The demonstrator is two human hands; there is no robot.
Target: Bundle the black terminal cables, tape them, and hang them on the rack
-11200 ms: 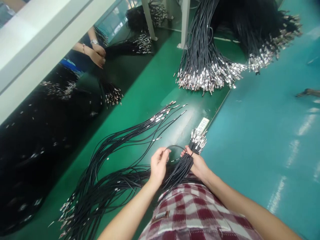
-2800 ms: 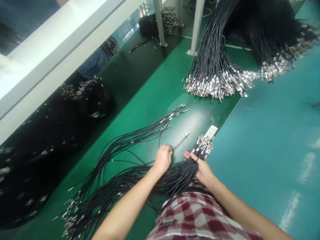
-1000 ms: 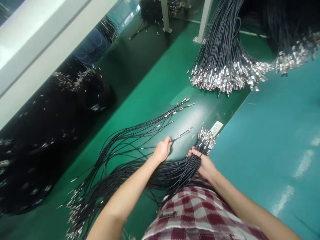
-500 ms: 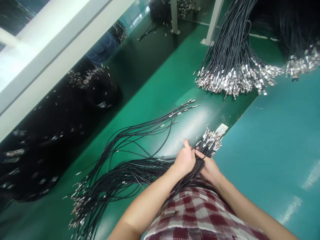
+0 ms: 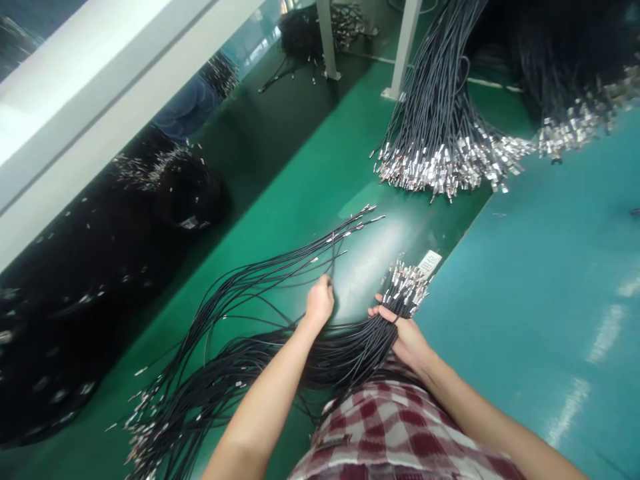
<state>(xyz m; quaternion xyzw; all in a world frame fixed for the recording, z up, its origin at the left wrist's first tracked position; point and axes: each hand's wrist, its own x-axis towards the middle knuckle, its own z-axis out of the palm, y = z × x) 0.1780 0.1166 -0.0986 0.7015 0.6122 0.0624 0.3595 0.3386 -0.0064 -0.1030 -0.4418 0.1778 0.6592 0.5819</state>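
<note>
A: Quick Q: what's the R hand (image 5: 407, 337) doing?

B: It's grasping the blk cable bundle (image 5: 350, 347) just below the silver connector tips (image 5: 404, 287), thumb wrapping over the top. Let's be using that bundle as ref pt.

A: OK. And the L hand (image 5: 320, 303)?

B: It's clenching, fingers pinching what's looking like a single cable (image 5: 333, 257). That cable's end is poking up, pointing away from the bundle. Hand's hovering just past the bundle's far edge, well apart from the R hand; L forearm (image 5: 275, 380) is crossing over the bundle.

A: Where's the bundle running?

B: From the R hand it's passing close in front of the checked garment (image 5: 390, 427), going under the L forearm, then spreading out lower L on the green floor (image 5: 300, 187).

A: Other cables nearby?

B: Yep. A smaller loose bunch (image 5: 260, 263) is lying beyond the bundle, approx. alongside it. Farther beyond the tips, a big cable heap (image 5: 435, 113) is fanning out w/ silver ends, and a darker heap (image 5: 565, 73) is sitting to its R. Far L of the bundle, a dark pile (image 5: 75, 287) is lying below the white frame (image 5: 90, 93).

A: Any label?

B: White label (image 5: 430, 262), lying just beside the bundle's tips, w/ printed characters partly hidden.
</note>
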